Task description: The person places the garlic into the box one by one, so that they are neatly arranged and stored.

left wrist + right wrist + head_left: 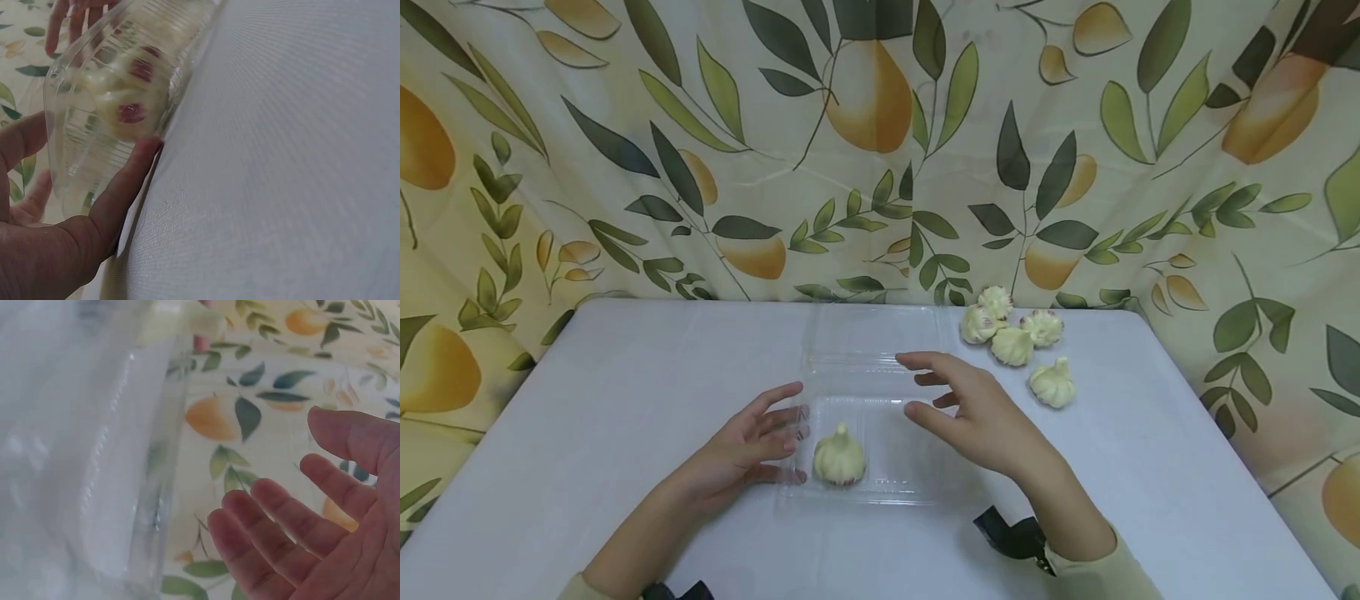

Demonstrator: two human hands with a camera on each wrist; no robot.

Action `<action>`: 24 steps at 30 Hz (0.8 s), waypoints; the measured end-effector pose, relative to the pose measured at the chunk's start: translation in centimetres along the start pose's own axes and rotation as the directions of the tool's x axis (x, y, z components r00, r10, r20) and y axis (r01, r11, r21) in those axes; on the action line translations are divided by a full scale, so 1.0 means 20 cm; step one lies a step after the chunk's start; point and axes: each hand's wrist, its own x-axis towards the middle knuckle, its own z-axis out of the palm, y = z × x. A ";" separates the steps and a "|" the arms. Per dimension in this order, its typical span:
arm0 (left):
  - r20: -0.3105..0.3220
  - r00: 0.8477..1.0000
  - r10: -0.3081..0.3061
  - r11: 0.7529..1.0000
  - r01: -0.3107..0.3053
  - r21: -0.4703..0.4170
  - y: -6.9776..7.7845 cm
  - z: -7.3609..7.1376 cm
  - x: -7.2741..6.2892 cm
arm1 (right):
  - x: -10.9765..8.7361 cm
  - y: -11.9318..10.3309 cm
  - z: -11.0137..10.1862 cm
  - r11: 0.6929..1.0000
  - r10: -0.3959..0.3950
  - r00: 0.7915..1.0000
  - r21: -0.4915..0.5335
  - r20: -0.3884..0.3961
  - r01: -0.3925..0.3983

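A transparent plastic clamshell box [910, 467] lies with its lid [880, 329] folded back toward the wall. Inside, at its left end, one pale garlic bulb [838, 458] stands stem up. My left hand [730, 454] rests at the box's left wall with fingers spread and nothing gripped. The left wrist view shows that thumb [128, 187] against the lower wall, with the bulb's reddish patches [131, 113] visible through the plastic. Over the right part of the box hovers my right hand [973, 412], its fingers loosely extended; in the right wrist view its palm [356, 562] holds nothing.
At the back right of the white table [625, 400], several garlic bulbs [1012, 345] sit bunched together, and a single bulb [1052, 383] lies nearer. A fruit-and-leaf patterned cloth [880, 167] hangs behind the table. Black straps [1015, 533] show near my wrists.
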 end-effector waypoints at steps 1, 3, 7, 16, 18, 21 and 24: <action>0.003 1.000 0.002 1.000 -0.002 0.000 0.00 0.00 0.00 | 0.00 0.00 -0.02 1.000 0.001 1.000 -0.002 -0.010 -0.001; 0.006 1.000 0.002 1.000 -0.002 0.001 0.01 0.00 0.00 | 0.00 0.02 -0.05 1.000 0.001 1.000 -0.009 -0.030 -0.001; 0.005 1.000 -0.001 1.000 0.001 -0.001 0.01 0.00 0.01 | 0.00 0.05 -0.11 1.000 0.006 0.997 -0.024 -0.080 -0.008; 0.008 1.000 0.000 1.000 -0.001 0.003 0.01 0.00 0.01 | -0.01 0.08 -0.20 0.996 0.059 0.988 -0.052 -0.145 -0.068; 0.010 1.000 0.000 1.000 0.000 0.003 0.01 0.00 0.01 | -0.02 0.09 -0.22 0.995 0.065 0.984 -0.064 -0.164 -0.076; 0.010 1.000 -0.005 1.000 0.005 0.002 0.01 0.00 0.00 | -0.03 0.11 -0.24 0.993 0.068 0.979 -0.080 -0.190 -0.085; 0.007 1.000 -0.007 1.000 0.007 0.004 0.01 0.00 0.00 | -0.03 0.14 -0.26 0.992 0.077 0.976 -0.085 -0.202 -0.096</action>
